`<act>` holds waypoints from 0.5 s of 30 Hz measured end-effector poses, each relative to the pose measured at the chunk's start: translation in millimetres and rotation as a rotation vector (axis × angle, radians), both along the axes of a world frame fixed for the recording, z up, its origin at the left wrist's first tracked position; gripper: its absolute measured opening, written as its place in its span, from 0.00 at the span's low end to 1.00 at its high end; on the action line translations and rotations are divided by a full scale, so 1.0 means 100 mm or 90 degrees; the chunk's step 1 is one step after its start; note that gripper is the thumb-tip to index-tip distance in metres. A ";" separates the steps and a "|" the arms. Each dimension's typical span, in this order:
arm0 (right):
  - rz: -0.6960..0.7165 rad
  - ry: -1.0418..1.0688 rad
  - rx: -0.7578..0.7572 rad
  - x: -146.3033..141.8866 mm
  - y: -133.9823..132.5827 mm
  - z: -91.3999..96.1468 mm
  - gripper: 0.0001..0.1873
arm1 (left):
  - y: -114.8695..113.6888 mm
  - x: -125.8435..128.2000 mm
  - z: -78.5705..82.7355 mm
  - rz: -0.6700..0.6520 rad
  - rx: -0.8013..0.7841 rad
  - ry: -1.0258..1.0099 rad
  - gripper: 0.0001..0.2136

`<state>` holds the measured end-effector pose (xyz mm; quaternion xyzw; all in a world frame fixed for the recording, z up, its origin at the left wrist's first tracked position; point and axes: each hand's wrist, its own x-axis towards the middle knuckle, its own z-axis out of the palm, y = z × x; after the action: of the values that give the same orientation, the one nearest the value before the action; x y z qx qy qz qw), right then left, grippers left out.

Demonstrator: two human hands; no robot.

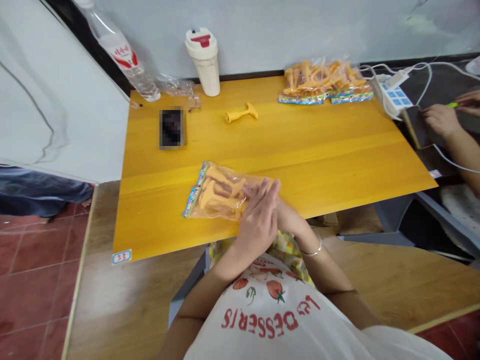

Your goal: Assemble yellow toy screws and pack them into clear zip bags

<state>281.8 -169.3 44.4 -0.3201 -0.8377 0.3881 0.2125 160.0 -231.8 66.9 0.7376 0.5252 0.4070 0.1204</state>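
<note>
A clear plastic bag [221,195] of orange T-shaped plastic pieces lies near the table's front edge, its colourful printed strip facing left. My left hand [258,215] is at the bag's right end, fingers stretched out and laid across my right hand [287,215]. The right hand, with a silver bangle on its wrist, comes in from the right. Most of its fingers are hidden under the left hand, so I cannot see whether they grip the bag. Farther back, a single yellow T-shaped piece [242,114] lies on the table.
At the back stand a water bottle [127,62] and a white cup [205,62]. A blurred dark object [171,129] lies at left. More filled bags [322,82] sit at the back right, beside a power strip [393,95]. Another person's hands [442,120] work at far right.
</note>
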 end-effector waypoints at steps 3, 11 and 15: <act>0.051 -0.033 -0.003 0.15 0.19 0.19 0.18 | 0.06 -0.19 0.00 0.048 -0.003 0.027 0.27; -0.164 -0.348 0.141 0.15 1.17 0.61 0.13 | 0.25 -0.60 -0.19 0.198 -0.169 0.254 0.24; -0.152 -0.342 0.206 -0.53 1.78 0.52 0.25 | 0.26 -0.59 -0.19 0.192 -0.191 0.288 0.22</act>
<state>228.4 8.8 96.8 -0.4690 -0.8711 0.1239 0.0765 101.3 -206.0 47.9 0.6973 0.6964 0.1636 0.0460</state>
